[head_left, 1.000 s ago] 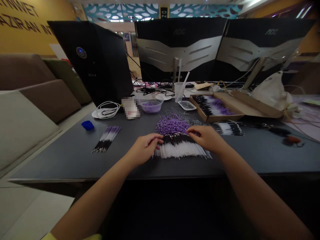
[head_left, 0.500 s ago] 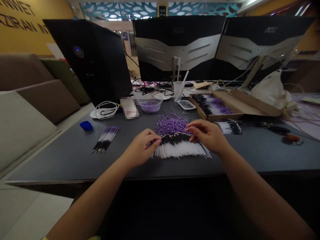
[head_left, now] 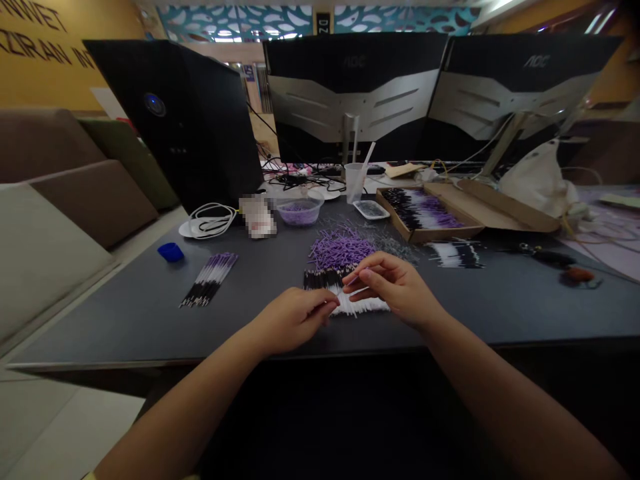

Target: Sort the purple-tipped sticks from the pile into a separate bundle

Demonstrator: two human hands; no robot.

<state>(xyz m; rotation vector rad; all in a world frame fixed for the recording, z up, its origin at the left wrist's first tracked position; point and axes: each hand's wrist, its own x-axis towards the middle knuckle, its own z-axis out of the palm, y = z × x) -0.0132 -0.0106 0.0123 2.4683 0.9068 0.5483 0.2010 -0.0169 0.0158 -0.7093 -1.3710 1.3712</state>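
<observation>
My left hand is pinched shut at the near edge of a row of black-and-white sticks; what its fingertips hold is too thin to make out. Close to it on the right, my right hand pinches a small purple tube, partly hidden by the fingers. The fingertips of the two hands nearly meet above the row. Just behind the row lies a heap of short purple tubes. Thin clear pieces are scattered right of that heap.
At left lie a bundle of purple, white and black sticks and a blue cap. Behind stand a plastic bowl, a cup with a straw and a small tray. An open cardboard box holds more sticks.
My right hand has moved left and nearer from the purple heap, carrying a small purple tube. My left hand has shifted right and nearer, so the fingertips have come together.
</observation>
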